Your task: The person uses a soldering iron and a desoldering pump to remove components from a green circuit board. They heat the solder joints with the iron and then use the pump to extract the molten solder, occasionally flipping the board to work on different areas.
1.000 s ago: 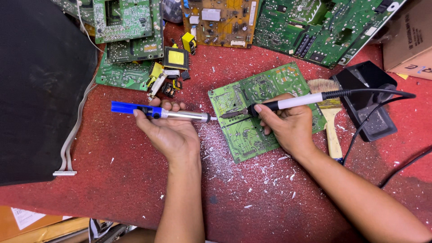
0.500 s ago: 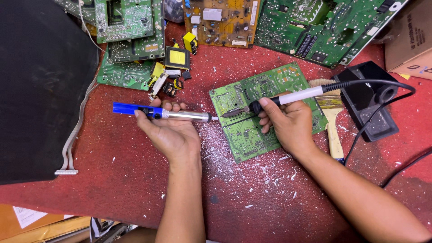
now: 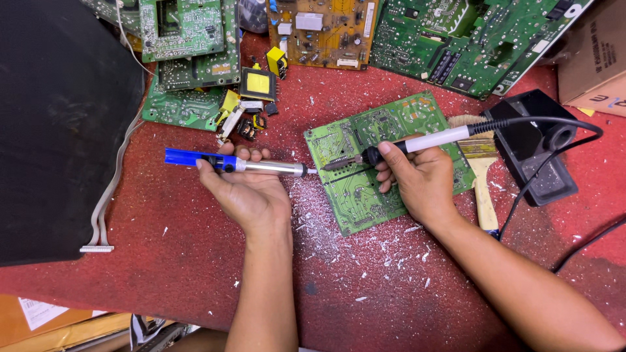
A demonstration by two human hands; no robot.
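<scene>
A green circuit board [image 3: 355, 195] lies solder side up on the red work surface [image 3: 163, 261]. My right hand [image 3: 417, 182] grips a soldering iron [image 3: 430, 140] with a white handle, its tip resting on the board's left part. My left hand [image 3: 248, 192] holds a blue and silver desoldering pump [image 3: 235, 164], lying level, its nozzle just left of the board's edge, close to the iron's tip.
Several circuit boards [image 3: 469, 39] are piled along the far edge, with yellow transformers [image 3: 257, 85] beside them. A black soldering iron stand [image 3: 535, 150] and a wooden brush [image 3: 481, 176] sit at right. A large black panel [image 3: 59, 124] covers the left. A cardboard box [image 3: 596, 65] is far right.
Both hands have shifted only slightly. The iron's tip stays on the board and the pump's nozzle stays close to it.
</scene>
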